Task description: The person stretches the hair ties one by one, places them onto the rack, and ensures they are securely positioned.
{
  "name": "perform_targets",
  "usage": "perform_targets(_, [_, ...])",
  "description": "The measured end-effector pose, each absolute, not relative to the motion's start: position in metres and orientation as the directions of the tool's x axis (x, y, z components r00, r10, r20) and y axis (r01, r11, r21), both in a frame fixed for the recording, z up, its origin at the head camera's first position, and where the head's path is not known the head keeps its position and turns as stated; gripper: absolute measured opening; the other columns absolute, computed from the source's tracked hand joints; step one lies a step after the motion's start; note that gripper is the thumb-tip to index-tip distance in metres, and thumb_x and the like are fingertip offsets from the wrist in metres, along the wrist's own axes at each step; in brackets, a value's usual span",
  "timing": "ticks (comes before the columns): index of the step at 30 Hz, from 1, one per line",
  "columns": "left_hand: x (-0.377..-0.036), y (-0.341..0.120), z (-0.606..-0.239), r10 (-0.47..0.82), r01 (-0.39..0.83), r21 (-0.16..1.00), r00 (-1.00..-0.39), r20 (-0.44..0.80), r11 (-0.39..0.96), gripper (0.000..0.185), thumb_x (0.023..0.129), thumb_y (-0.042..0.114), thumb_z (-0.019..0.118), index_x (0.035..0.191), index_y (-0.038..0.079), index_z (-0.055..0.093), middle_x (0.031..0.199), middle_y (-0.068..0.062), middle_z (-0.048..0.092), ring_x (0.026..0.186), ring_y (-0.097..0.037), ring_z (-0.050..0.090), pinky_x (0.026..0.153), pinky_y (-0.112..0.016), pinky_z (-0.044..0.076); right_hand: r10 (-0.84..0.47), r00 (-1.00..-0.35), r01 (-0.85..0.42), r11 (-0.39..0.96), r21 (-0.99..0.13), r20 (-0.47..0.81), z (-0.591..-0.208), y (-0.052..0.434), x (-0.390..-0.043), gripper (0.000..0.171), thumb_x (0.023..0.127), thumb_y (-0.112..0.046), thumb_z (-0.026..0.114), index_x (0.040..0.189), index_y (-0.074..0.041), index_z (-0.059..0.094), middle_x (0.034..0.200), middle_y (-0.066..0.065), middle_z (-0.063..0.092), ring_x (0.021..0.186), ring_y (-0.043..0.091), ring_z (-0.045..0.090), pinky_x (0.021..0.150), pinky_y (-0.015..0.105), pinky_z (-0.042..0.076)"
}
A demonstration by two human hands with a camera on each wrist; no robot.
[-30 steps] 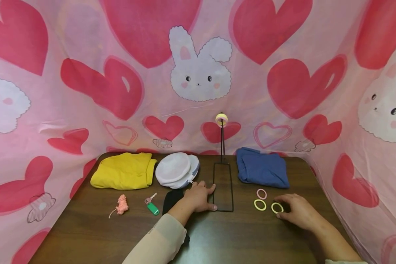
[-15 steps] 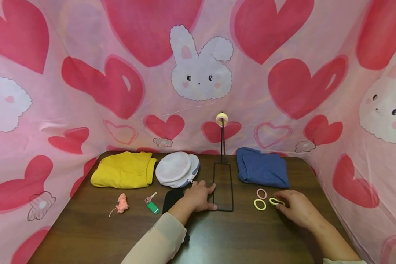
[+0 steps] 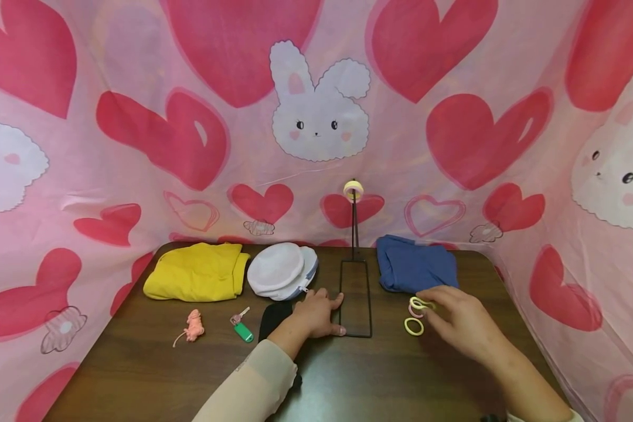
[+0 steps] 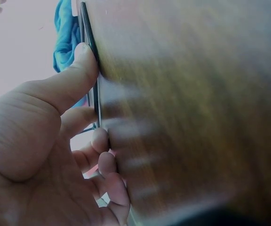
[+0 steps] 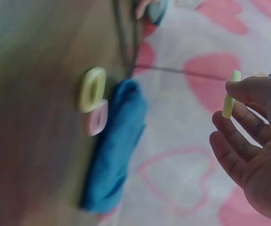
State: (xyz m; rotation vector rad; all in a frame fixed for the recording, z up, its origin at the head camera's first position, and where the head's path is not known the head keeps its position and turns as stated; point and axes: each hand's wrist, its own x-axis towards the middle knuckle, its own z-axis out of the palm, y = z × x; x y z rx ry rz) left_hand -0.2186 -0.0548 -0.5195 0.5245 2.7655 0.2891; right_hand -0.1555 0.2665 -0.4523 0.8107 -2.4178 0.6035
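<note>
Lower frame, dark worktop (image 3: 137,375). Centre, left hand (image 3: 316,316) flat, fingers relaxed, steadying wire stand (image 3: 356,299). Right of centre, right hand (image 3: 461,325) pinching yellow hair tie (image 3: 421,303), lifted above the pink (image 3: 414,311) and yellow (image 3: 414,326) rings.

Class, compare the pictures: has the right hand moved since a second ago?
Yes. The right hand, pinching a yellow hair tie, has moved away from the person and leftward, lifting toward the blue cloth, past the two ties left on the table.
</note>
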Motion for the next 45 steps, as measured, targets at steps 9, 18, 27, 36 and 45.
perform_targets(9, [-0.217,-0.058,-0.52,0.384,0.316,0.266,-0.885,-0.262,0.911,0.089,0.082,0.062,0.079,0.159,0.037,0.043,0.133,-0.008,0.052,0.118,-0.029,0.046,0.091,-0.06,0.048,-0.458,-0.56,-0.782,0.567,-0.258,0.691,-0.408,0.228,-0.151,0.032,0.08,-0.007,0.083,0.111,-0.013,0.077,0.108,-0.005,0.073,0.097,0.012,0.069,0.091,0.013,0.045])
perform_targets(18, [-0.218,-0.058,-0.524,0.383,0.319,0.259,-0.887,-0.257,0.912,0.089,0.081,0.064,0.079,0.158,0.037,0.043,0.133,-0.009,0.052,0.117,-0.029,0.047,0.09,-0.059,0.049,-0.467,-0.386,-0.867,0.478,-0.139,0.796,-0.364,0.187,-0.151,0.034,0.105,-0.04,0.061,0.11,-0.012,0.079,0.107,-0.004,0.073,0.097,0.014,0.07,0.089,0.015,0.048])
perform_targets(27, [-0.218,-0.057,-0.525,0.384,0.321,0.268,-0.893,-0.233,0.908,0.089,0.079,0.063,0.081,0.157,0.036,0.047,0.128,-0.007,0.054,0.118,-0.03,0.047,0.088,-0.058,0.048,-0.456,-0.319,-0.896,0.431,-0.108,0.831,-0.341,0.162,-0.159,0.031,0.105,-0.035,0.062,0.108,-0.009,0.079,0.104,0.0,0.074,0.095,0.018,0.07,0.09,0.021,0.05])
perform_targets(36, [-0.217,-0.055,-0.521,0.39,0.327,0.265,-0.89,-0.236,0.907,0.088,0.08,0.063,0.081,0.157,0.036,0.047,0.13,-0.008,0.054,0.119,-0.03,0.047,0.088,-0.059,0.048,-0.487,-0.351,-0.87,0.484,-0.087,0.8,-0.339,0.16,-0.171,0.025,0.103,-0.028,0.064,0.112,-0.01,0.079,0.108,0.004,0.074,0.1,0.021,0.07,0.088,0.037,0.056])
perform_targets(45, [-0.219,-0.055,-0.521,0.392,0.329,0.261,-0.887,-0.244,0.908,0.089,0.08,0.064,0.08,0.158,0.036,0.045,0.131,-0.008,0.053,0.119,-0.03,0.047,0.089,-0.059,0.048,-0.527,-0.397,-0.836,0.545,-0.059,0.752,-0.34,0.159,-0.194,0.027,0.086,-0.006,0.08,0.113,-0.007,0.077,0.11,0.007,0.072,0.103,0.023,0.068,0.09,0.04,0.057])
